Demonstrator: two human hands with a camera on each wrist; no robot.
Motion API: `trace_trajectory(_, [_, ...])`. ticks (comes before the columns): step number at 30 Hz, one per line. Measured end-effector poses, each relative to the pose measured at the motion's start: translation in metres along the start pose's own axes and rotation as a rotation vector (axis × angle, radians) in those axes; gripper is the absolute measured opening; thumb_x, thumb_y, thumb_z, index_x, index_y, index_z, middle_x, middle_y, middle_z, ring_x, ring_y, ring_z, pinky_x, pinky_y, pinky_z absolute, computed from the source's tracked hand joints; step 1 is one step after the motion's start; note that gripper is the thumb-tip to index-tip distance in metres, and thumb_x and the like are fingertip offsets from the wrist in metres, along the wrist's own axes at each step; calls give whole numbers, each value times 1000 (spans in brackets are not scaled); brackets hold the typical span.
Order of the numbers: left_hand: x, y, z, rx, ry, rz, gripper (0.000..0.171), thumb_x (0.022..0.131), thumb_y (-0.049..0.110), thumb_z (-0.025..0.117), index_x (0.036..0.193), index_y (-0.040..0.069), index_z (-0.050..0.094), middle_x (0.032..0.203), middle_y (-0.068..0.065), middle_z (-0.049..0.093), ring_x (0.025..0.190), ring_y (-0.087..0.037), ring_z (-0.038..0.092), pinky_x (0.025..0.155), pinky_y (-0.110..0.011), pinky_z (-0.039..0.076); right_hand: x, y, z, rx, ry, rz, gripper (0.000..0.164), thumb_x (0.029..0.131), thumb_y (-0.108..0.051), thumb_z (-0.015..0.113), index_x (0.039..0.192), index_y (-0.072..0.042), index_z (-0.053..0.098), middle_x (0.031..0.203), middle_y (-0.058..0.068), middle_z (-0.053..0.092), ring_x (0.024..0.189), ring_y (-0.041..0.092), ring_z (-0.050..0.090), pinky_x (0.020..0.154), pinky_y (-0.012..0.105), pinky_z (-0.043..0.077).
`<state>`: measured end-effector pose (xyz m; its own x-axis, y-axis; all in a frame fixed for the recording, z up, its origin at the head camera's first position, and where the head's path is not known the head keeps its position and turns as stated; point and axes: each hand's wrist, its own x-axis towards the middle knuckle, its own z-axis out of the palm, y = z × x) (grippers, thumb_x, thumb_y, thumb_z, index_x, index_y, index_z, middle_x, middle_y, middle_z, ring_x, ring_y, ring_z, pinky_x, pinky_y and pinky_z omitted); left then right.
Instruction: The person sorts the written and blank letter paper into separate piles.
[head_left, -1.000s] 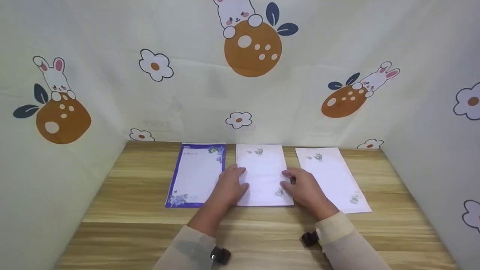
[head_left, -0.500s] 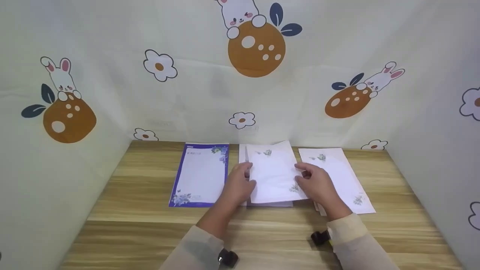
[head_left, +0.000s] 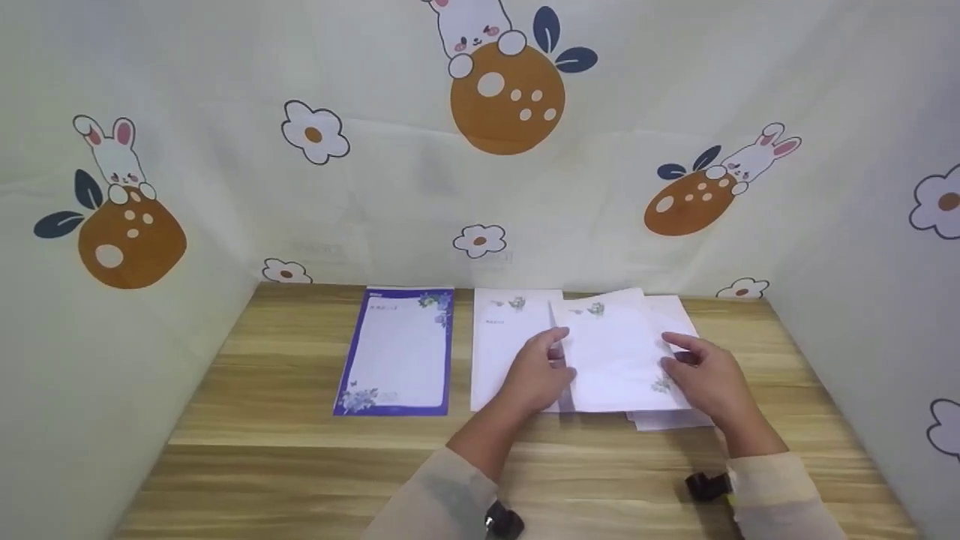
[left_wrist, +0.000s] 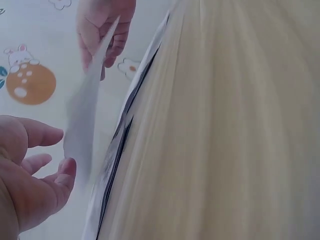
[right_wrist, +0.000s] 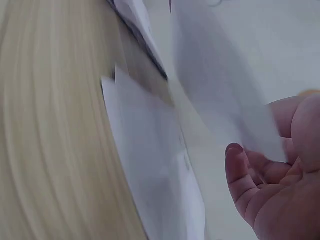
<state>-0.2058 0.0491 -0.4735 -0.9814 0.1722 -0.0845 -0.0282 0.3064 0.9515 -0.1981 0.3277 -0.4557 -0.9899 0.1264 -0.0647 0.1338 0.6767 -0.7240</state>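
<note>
Both hands hold a white sheet of paper point(head_left: 611, 352) by its two long edges. My left hand point(head_left: 538, 371) pinches the left edge and my right hand point(head_left: 705, 379) the right edge. Small printed flowers mark two of the sheet's corners. In both wrist views the raised sheet point(left_wrist: 82, 125) stands off the table. It overlaps the right-hand stack of paper point(head_left: 679, 315), whose lower corner shows under it. To its left lies the middle stack point(head_left: 499, 367), with a short line of print near its top.
A purple-bordered sheet with blue flowers point(head_left: 394, 352) lies at the left on the wood-grain table point(head_left: 337, 480). Pale curtains point(head_left: 375, 187) printed with rabbits, oranges and flowers enclose the back and sides.
Both hands have lifted the top sheet off the middle stack and carried it right, partly over the right stack. The printed line on the middle stack is now uncovered.
</note>
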Motion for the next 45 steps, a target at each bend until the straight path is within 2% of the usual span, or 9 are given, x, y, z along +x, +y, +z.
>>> trace_trajectory(5, [6, 7, 29, -16, -52, 18, 63, 91, 5, 76, 150, 22, 62, 133, -4, 64, 118, -17, 67, 106, -34, 59, -3, 19, -18, 11, 8, 61, 54, 105, -29, 68, 155, -14, 57, 155, 26, 58, 139, 43, 58, 114, 56, 50])
trace_trajectory(12, [9, 13, 57, -32, -127, 14, 61, 91, 6, 77, 148, 24, 63, 147, -7, 64, 135, -23, 65, 117, -37, 54, -1, 39, -36, 30, 34, 112, 59, 106, -35, 65, 158, -11, 52, 161, 26, 52, 148, 44, 51, 123, 61, 42])
trace_trajectory(15, [6, 12, 64, -17, -183, 1, 62, 93, 8, 77, 150, 24, 61, 155, -8, 61, 144, -26, 61, 121, -39, 51, 2, 46, -37, 56, 3, 138, 63, 107, -38, 64, 161, -9, 49, 165, 25, 47, 154, 44, 44, 128, 61, 36])
trace_trajectory(19, [4, 10, 67, 24, -241, 2, 62, 96, 12, 76, 154, 25, 58, 162, -6, 56, 150, -25, 55, 124, -40, 47, 7, 54, -35, 29, -55, 143, 68, 108, -41, 61, 163, -6, 42, 170, 26, 39, 160, 46, 34, 131, 64, 28])
trace_trajectory(25, [2, 9, 66, 64, -263, 24, 63, 96, 16, 76, 155, 28, 56, 164, 0, 54, 153, -23, 52, 127, -40, 44, 9, 56, -32, -3, -52, 148, 70, 109, -43, 58, 164, -5, 40, 170, 24, 40, 160, 46, 34, 131, 65, 28])
trace_trajectory(29, [2, 10, 63, 49, -246, 30, 60, 96, 21, 77, 152, 31, 59, 163, 1, 55, 152, -24, 53, 127, -42, 44, 7, 48, -28, 5, 3, 133, 67, 107, -44, 60, 163, -10, 45, 171, 22, 40, 151, 43, 46, 125, 61, 39])
trace_trajectory(34, [4, 8, 48, 4, -224, 82, 58, 95, 25, 77, 150, 28, 61, 164, -2, 54, 153, -30, 52, 128, -45, 43, 7, 22, -20, -28, 39, -10, 60, 106, -41, 64, 157, -11, 54, 169, 22, 44, 142, 50, 55, 121, 63, 44])
trace_trajectory(39, [6, 5, 18, 29, -196, 145, 61, 96, 25, 73, 155, 19, 57, 163, -8, 53, 154, -33, 50, 127, -46, 43, 12, -8, -2, -11, -11, -156, 58, 105, -37, 68, 153, -7, 57, 160, 22, 55, 143, 47, 57, 118, 61, 49])
trace_trajectory(45, [4, -2, -25, 102, -124, 130, 61, 99, 28, 73, 156, 20, 55, 164, -10, 52, 152, -33, 51, 126, -46, 45, 18, -34, 24, 26, -76, -273, 54, 103, -32, 71, 151, -8, 60, 154, 17, 62, 144, 38, 59, 115, 55, 54])
